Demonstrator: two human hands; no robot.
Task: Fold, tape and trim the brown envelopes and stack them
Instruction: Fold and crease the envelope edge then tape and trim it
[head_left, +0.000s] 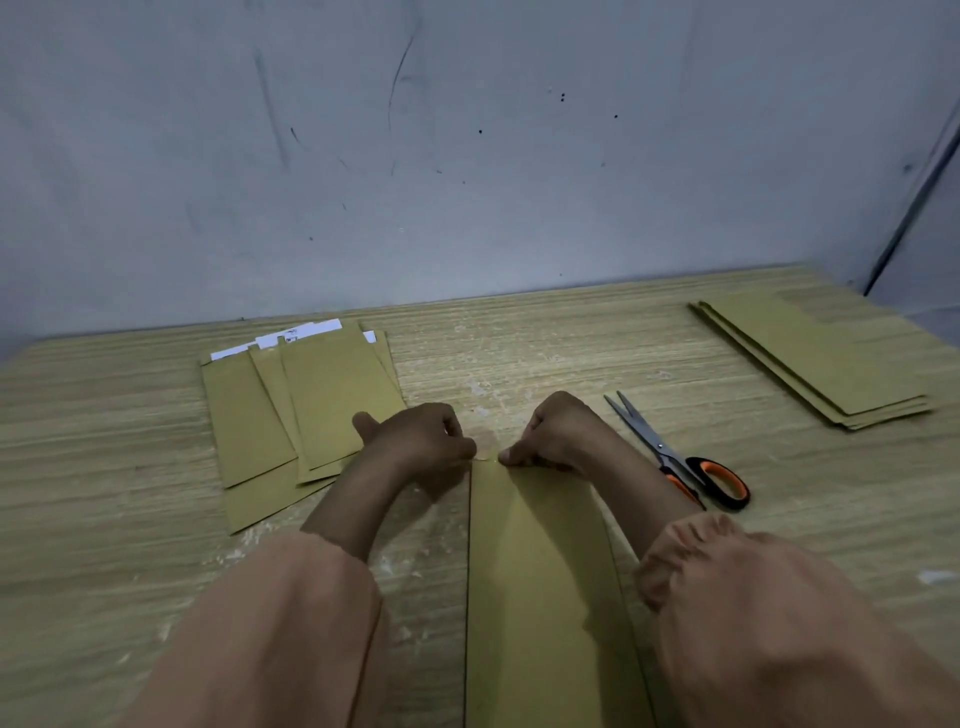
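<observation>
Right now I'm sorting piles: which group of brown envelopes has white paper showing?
The loose fan of brown paper envelopes at far left; white sheets poke from their tops. The neat brown stack at far right shows none.

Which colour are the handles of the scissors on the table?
Orange and black handles on the steel scissors; the head view shows it.

You have two hands in view, the left hand (415, 441) and the right hand (558, 434), and one pair of scissors (680, 457). One brown envelope (540, 571) lies before you. You have two envelope piles: a loose left pile (291, 415) and a neat right stack (810, 358), their sheets too overlapped to count.
</observation>
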